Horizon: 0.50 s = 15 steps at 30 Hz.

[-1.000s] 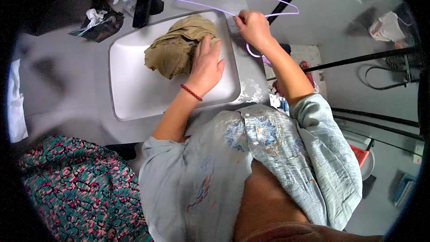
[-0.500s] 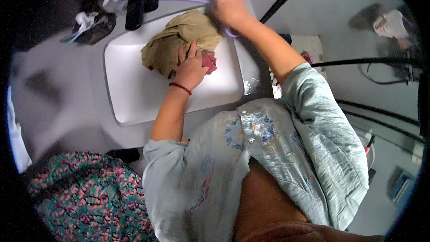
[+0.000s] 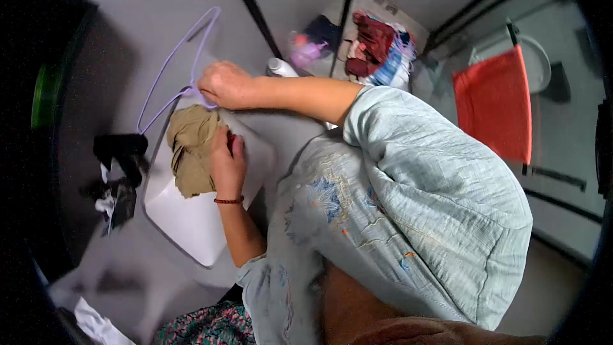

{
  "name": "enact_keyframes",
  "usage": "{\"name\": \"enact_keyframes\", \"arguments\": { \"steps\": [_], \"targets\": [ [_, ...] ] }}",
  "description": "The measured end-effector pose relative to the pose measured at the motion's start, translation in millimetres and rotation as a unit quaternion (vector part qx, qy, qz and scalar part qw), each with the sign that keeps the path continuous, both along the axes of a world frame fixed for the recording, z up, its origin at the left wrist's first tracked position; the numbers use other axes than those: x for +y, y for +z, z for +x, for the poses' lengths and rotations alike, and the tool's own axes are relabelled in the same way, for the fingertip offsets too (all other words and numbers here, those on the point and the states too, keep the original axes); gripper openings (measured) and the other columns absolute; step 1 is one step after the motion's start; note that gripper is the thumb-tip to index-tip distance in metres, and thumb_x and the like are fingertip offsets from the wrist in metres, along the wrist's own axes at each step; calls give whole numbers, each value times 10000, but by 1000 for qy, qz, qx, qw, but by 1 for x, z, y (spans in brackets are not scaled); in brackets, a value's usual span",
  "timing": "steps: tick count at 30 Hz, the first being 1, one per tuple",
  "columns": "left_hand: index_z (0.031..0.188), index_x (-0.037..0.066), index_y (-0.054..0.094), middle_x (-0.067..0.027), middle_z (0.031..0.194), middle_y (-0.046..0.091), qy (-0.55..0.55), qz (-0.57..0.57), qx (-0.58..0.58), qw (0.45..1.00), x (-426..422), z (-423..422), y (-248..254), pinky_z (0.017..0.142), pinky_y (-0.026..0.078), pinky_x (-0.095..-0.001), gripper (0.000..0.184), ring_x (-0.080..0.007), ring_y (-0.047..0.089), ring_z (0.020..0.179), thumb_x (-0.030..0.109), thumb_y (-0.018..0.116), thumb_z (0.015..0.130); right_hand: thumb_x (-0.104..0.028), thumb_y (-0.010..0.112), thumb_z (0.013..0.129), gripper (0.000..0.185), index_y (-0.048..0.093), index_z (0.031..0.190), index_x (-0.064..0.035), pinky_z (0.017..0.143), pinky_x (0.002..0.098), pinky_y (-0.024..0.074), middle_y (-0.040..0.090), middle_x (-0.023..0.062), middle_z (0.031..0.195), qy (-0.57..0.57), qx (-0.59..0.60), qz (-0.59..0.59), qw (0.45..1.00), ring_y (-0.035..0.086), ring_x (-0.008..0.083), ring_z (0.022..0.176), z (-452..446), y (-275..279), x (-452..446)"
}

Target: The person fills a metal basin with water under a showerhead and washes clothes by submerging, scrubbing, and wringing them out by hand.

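My left hand [image 3: 228, 165], with a red bead bracelet at the wrist, is closed on the right side of the bunched olive cloth [image 3: 191, 147] over the white sink [image 3: 188, 217]. A small bit of dark red cloth shows by its fingers. Just above the sink, my right hand [image 3: 223, 85] is wrapped round the purple hanger [image 3: 161, 73] near its hook. The hanger's wide frame reaches up and to the left from that hand.
Heaped clothes [image 3: 377, 48] lie at the top, beside a pink-purple item [image 3: 308, 51] and a white bottle [image 3: 281, 68]. Black bars cross the upper view. A red cloth [image 3: 495, 105] hangs at the right. A black faucet [image 3: 120, 148] stands left of the sink.
The view has swung to the right, bringing the clothes heap and red cloth into sight. My right hand still holds the hanger, and my left hand stays at the olive cloth.
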<state>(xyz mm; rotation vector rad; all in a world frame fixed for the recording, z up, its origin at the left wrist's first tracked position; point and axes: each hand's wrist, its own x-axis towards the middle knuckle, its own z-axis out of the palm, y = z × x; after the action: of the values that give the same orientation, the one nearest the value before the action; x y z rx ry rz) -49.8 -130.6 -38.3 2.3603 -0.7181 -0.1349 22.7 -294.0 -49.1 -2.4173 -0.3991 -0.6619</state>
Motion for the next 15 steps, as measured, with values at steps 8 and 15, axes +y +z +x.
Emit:
{"name": "enact_keyframes", "arguments": {
  "steps": [8,15],
  "targets": [
    [992,-31,518,-202,974,546,-100,52,-124,986,-60,-15,8,786,406,-390,261,-358,508,908,105,552,771,-147,575,745,133,598,777,-20,581,348,457,585,163,722,-115,-26,145,982,578,291,656,-81,-4,-95],
    [966,-16,530,-177,963,559,-122,-55,-98,986,-112,-49,10,754,425,-376,215,-334,530,875,94,546,783,-166,537,792,179,589,813,4,544,273,424,565,115,621,-204,73,229,949,531,154,557,-143,-42,-165]
  ]
}}
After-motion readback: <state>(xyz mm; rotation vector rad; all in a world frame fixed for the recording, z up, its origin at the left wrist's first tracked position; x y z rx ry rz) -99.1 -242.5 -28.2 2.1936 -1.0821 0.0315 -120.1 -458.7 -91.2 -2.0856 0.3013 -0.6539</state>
